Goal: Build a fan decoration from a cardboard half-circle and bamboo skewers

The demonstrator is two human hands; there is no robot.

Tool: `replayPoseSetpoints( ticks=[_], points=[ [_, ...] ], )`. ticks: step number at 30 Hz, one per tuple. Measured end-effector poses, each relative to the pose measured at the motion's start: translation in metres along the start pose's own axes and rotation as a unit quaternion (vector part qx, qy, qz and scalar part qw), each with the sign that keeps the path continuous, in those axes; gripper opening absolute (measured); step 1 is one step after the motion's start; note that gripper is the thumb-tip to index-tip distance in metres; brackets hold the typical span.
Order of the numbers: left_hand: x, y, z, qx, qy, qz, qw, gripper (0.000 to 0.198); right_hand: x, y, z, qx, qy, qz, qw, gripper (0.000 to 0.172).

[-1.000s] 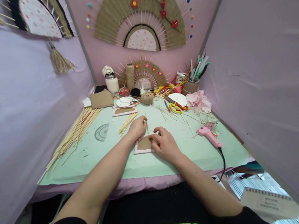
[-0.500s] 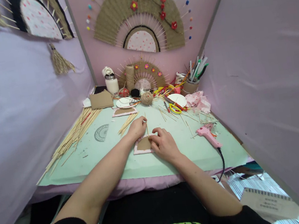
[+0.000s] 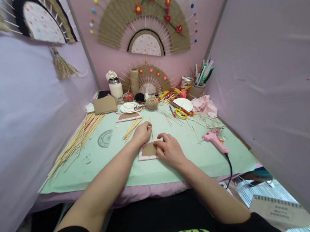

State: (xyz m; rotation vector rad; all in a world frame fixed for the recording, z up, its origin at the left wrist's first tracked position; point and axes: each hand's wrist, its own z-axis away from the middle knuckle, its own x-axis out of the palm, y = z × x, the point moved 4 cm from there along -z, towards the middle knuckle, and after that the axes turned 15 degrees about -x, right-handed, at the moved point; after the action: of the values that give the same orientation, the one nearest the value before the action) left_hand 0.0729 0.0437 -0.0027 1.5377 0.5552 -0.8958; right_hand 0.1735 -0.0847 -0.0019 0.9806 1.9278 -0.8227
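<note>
A half-round piece of brown cardboard [image 3: 149, 149] with a pink fabric border lies flat near the table's front. From its curved edge a thin wooden stick [image 3: 152, 132] points away from me. My left hand [image 3: 142, 133] is closed with its fingertips on the upper part of this stick. My right hand [image 3: 170, 149] rests at the right side of the cardboard, thumb and forefinger pinching at the stick's lower end on the curved edge. Part of the cardboard's right side is hidden under that hand.
Long sticks [image 3: 74, 144] lie on the left, beside a protractor [image 3: 105, 139]. A shorter bundle of sticks [image 3: 132, 129] sits behind my left hand. On the right are a pink glue gun [image 3: 215, 141] and yellow-handled scissors [image 3: 181, 113]. A twine ball [image 3: 152, 102] stands at the back.
My hands, the stick and the cardboard keep nearly the same places. Only the view has shifted slightly.
</note>
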Motion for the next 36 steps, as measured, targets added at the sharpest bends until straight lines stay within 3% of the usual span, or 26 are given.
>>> replayPoseSetpoints(
  ticks=[17,20,23,27,29,31,36],
  points=[
    [-0.001,0.001,0.001,-0.001,0.001,-0.003,1.0,0.028,0.001,0.0,0.001,-0.003,0.01,-0.008,1.0,0.024],
    [0.0,0.0,0.0,-0.001,-0.002,0.003,1.0,0.027,-0.006,0.001,0.004,-0.007,0.092,-0.038,0.995,0.032],
    [0.0,-0.001,0.0,0.002,-0.008,0.006,1.0,0.027,-0.019,0.004,0.014,0.008,0.241,-0.039,0.97,0.04],
    [-0.005,0.0,0.0,0.012,0.026,0.032,0.999,0.028,-0.033,0.005,0.026,0.01,0.394,-0.005,0.919,0.02],
    [-0.012,0.0,-0.001,0.017,0.054,0.051,0.997,0.028,-0.036,0.005,0.027,0.01,0.419,0.0,0.908,0.01],
    [-0.02,-0.001,-0.003,0.021,0.078,0.056,0.995,0.027,-0.036,0.007,0.025,0.02,0.405,-0.014,0.914,0.007],
    [-0.047,-0.016,-0.009,0.014,0.135,0.004,0.991,0.029,-0.036,0.011,0.025,0.03,0.367,-0.073,0.927,0.018]
  ],
)
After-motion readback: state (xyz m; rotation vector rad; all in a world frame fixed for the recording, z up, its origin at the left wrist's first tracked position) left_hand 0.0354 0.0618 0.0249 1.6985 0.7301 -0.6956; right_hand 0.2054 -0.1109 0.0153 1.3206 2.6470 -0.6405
